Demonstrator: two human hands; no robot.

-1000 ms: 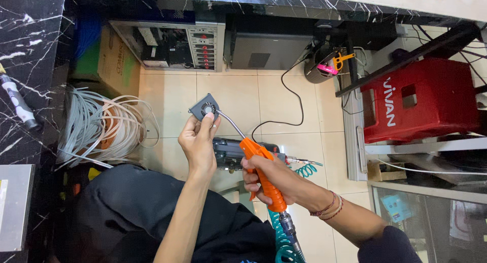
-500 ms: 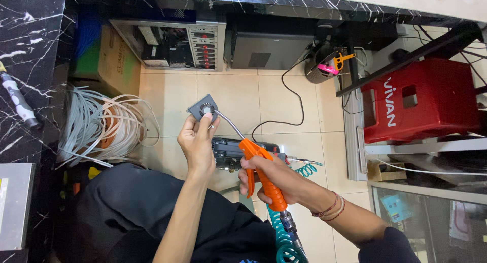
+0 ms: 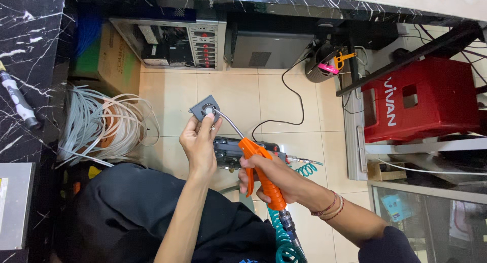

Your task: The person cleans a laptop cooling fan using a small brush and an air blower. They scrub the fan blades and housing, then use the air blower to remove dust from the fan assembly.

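Down near the middle of the frame, the left hand [image 3: 199, 143] holds a small flat grey square fan [image 3: 205, 109] up over the pale tiled floor [image 3: 269, 98]. Its fingers [image 3: 188, 127] pinch the lower edge of the fan, and the thumb presses on the front. Holding it by the edge seems to keep the round middle part bare, so air can reach it.

The right hand [image 3: 271, 174] is closed tight around the handle of an orange plastic air blower gun [image 3: 258, 166], a little below and right of the fan. A thin bent silver metal nozzle [image 3: 229, 123] runs from the gun up to the fan, and its tip sits right at the fan's right side. That looks like why the two hands stay so close together. A curly teal air hose [image 3: 285, 240] hangs from the bottom of the gun, at the lower edge of the frame.

The fan looks dark grey, thin and square, with a round ring and a light spot in its middle. It is tilted like a diamond. I cannot tell if its blades are spinning.

A dark boxy machine part [image 3: 231, 150] lies on the floor behind the hands. A bundle of pale grey cables [image 3: 101, 123] sits at the left, and a red plastic stool [image 3: 421, 100] at the right.
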